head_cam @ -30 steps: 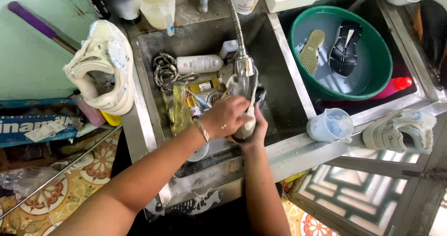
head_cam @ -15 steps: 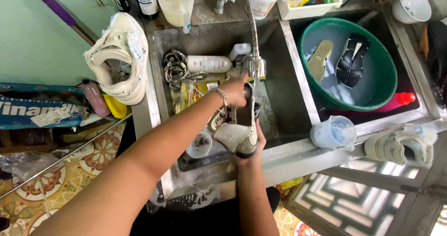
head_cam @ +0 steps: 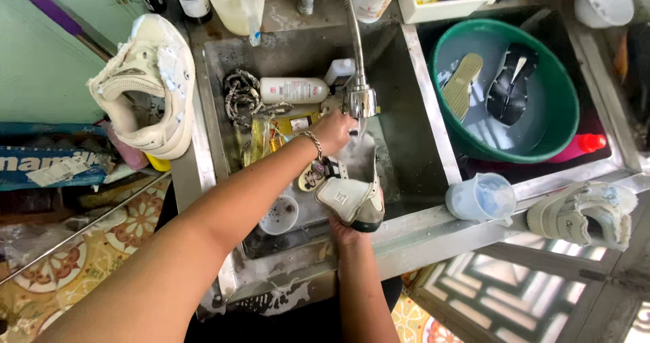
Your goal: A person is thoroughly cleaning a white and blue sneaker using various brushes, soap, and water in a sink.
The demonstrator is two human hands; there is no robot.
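The steel sink (head_cam: 413,123) holds the work over its basin, so runoff falls inside; a white sneaker (head_cam: 352,194) sits heel-down under the faucet head (head_cam: 360,101) for rinsing; the right hand (head_cam: 349,233) is closed on its heel from below; the left hand (head_cam: 334,130), fingers curled together, rests at the shoe's opening beneath the spout.
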